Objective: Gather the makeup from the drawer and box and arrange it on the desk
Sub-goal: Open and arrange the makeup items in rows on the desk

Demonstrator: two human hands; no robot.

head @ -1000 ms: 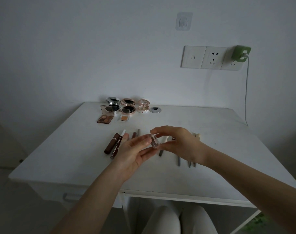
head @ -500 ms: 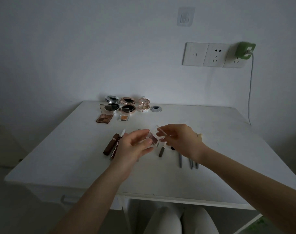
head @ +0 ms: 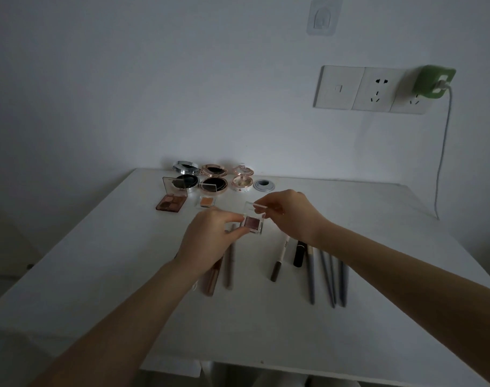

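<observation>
The small clear eyeshadow case (head: 252,222) with a mauve pan is held just above the desk (head: 98,261), between the two hands and a little in front of the row of compacts. Its lid (head: 252,208) now stands open and tilted back, so the pan shows; a second ago the case was shut and held on edge, and half a second ago the lid had only begun to lift.

The left hand (head: 210,238) pinches the case's left side between thumb and forefinger, the other fingers curled under. The right hand (head: 291,213) pinches the lid's upper edge with thumb and forefinger, the rest of its fingers loosely bent. Both hands are farther out over the desk than before, and the left hand now covers most of the brown tubes (head: 210,280) that lay in plain view earlier.

Pencils (head: 311,275) lie side by side below the right wrist. At the back edge sit three open compacts (head: 213,177), an open brown palette (head: 172,203), a small orange pan (head: 207,201) and a cable grommet (head: 263,185).
</observation>
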